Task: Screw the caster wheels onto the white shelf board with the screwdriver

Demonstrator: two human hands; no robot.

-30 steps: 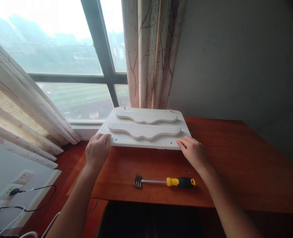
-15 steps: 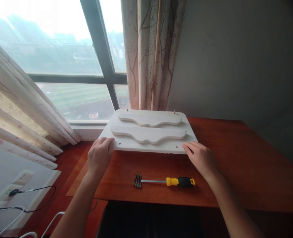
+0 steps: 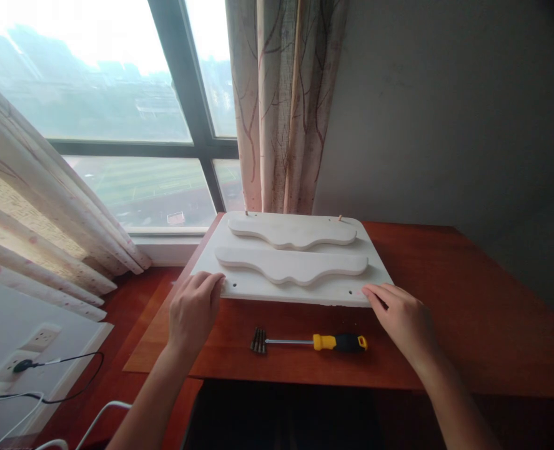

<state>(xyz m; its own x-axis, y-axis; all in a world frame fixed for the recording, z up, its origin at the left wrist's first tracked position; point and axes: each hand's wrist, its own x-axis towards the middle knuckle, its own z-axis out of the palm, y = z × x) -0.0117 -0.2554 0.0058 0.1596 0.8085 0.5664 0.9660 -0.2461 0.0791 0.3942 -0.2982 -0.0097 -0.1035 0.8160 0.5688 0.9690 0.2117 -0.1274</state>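
A white board with rounded corners lies low over the wooden table. My left hand pinches its near left corner, fingers on top. At the near right corner my right hand grips it the same way. Two wavy-edged white pieces lie across the board, a far one and a near one. Short wooden dowels stick up at the far edge. Dark holes show along the near edge. The board's underside is hidden.
Several dark screws lie by the tip of a yellow and black screwdriver on the table, between board and front edge. Patterned curtains hang behind. A wall socket with cables is at left.
Both hands have brought the board nearer to me and slightly to the right. The two wavy pieces have travelled with it. The screwdriver and screws stay put.
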